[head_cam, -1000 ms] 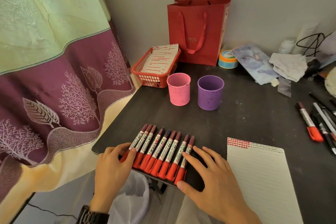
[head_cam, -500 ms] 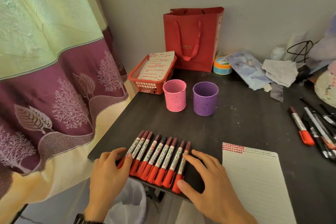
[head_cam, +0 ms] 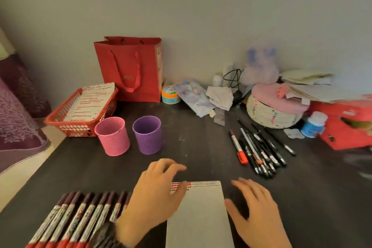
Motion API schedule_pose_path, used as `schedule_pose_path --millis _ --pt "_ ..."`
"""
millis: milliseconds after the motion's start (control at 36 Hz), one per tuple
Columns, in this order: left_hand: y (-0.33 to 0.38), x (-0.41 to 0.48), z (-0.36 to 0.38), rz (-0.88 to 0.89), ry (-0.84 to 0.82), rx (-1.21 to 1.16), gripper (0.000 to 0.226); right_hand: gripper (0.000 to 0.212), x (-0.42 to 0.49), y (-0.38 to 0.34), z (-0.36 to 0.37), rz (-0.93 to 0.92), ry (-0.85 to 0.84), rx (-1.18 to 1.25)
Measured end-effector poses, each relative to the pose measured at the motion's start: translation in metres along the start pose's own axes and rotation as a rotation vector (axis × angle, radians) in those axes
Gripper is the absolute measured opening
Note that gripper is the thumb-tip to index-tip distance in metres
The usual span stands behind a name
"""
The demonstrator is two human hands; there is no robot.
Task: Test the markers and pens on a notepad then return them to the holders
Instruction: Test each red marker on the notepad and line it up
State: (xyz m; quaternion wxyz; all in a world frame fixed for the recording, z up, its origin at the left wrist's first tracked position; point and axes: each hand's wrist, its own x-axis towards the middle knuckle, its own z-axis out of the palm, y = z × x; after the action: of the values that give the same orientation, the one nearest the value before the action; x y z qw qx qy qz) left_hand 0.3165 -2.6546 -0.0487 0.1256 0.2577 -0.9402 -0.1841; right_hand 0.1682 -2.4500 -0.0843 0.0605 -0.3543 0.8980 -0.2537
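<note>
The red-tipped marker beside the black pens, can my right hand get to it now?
Probably yes. The right hand is open beside the notepad, and only bare table lies between it and the marker; the black pens sit to its right.

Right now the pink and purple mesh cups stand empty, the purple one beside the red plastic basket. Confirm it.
Wrong: the head view shows the pink mesh cup beside the red plastic basket, the purple mesh cup beyond it; both empty.

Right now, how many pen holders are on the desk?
2. The pink holder stands beside the red basket; the purple holder stands just right of it, apart. None seems hidden.
</note>
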Motion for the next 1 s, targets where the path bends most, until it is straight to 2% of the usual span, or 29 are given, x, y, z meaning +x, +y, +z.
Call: schedule_pose_path --millis 28,83,194,278,333,500,611,694,806,917,1000 --pt "0.012 0.014 0.010 0.058 -0.030 0.003 0.041 0.060 -0.002 0.014 -0.001 0.037 -0.048 -0.124" --pt "0.035 0.039 0.028 0.149 -0.074 0.007 0.040 0.065 -0.007 0.033 -0.002 0.075 -0.090 -0.208" --pt "0.078 0.085 0.063 0.273 -0.146 0.062 0.040 0.060 -0.013 0.037 -0.004 0.051 -0.088 -0.176" --pt "0.099 0.112 0.082 0.301 -0.180 0.094 0.036 0.063 -0.009 0.041 -0.002 0.048 -0.085 -0.206" --pt "0.105 0.124 0.091 0.290 -0.184 0.127 0.033 0.064 -0.005 0.044 -0.001 0.047 -0.049 -0.207" --pt "0.106 0.141 0.100 0.159 -0.209 0.148 0.032 0.068 0.000 0.050 0.000 0.060 -0.117 -0.164" --pt "0.095 0.139 0.094 0.075 -0.219 0.084 0.015 0.068 -0.001 0.051 0.002 0.060 -0.097 -0.175" --pt "0.082 0.135 0.086 -0.007 -0.187 -0.029 0.011 0.066 -0.002 0.050 0.001 0.069 -0.080 -0.172" --pt "0.066 0.123 0.070 -0.160 -0.120 -0.311 0.013 0.062 -0.004 0.049 0.001 0.079 -0.062 -0.142" --pt "0.058 0.087 0.049 -0.225 -0.056 -0.604 0.007 0.060 -0.002 0.050 0.000 0.098 -0.091 -0.122" --pt "0.055 0.052 0.036 -0.233 -0.011 -0.786 0.014 0.057 -0.001 0.049 -0.002 0.106 -0.098 -0.113"
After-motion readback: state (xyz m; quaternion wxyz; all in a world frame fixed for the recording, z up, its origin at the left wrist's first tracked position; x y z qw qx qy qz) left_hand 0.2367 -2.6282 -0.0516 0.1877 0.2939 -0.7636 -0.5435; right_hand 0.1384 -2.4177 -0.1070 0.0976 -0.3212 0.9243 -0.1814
